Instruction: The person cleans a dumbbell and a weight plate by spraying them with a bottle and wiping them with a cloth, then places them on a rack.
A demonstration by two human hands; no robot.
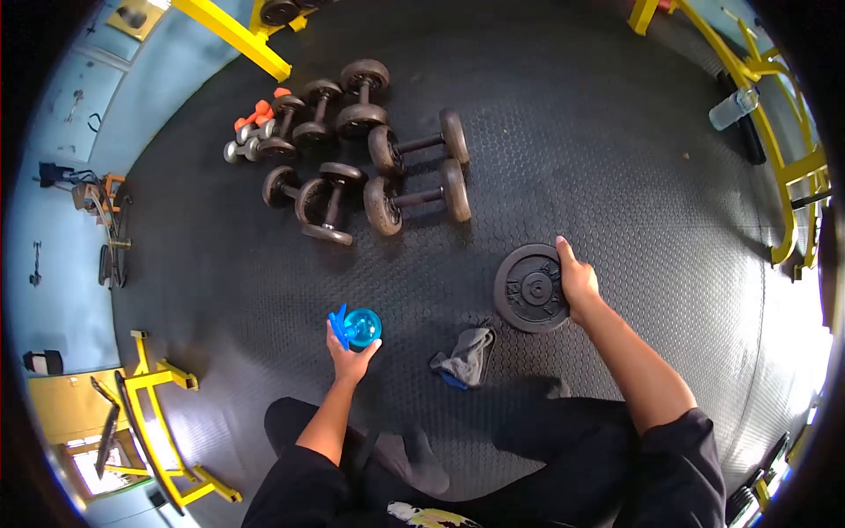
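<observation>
My left hand (349, 354) is closed around a blue spray bottle (363, 327), which I see from above with its darker blue trigger head toward the left. My right hand (577, 280) grips the right rim of a round black weight plate (532, 289), thumb along the edge and fingers hidden behind it. The plate's face with its raised lettering and centre hole is turned up to me. Between the two hands a crumpled grey cloth (466, 359) with a blue edge lies on the floor.
Several brown dumbbells (418, 201) stand on the black rubber floor (581, 150) ahead, with small grey (242, 150) and orange dumbbells (255, 116) farther left. Yellow gym frames (163, 387) stand at both sides. A clear bottle (734, 109) is at the right frame.
</observation>
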